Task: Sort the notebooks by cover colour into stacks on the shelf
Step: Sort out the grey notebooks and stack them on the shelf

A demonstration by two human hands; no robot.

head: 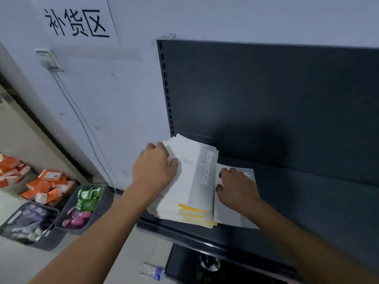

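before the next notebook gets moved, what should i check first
1. Left hand grips the tall stack at its left edge: ok.
2. Right hand rests on the grey notebook beside the stack: ok.
3. Stack squared up: not ok, covers fanned, yellow edges staggered.
4. Cover colours lower in the stack: cannot tell, only edges show.
5. Bare shelf to the right for another stack: ok.
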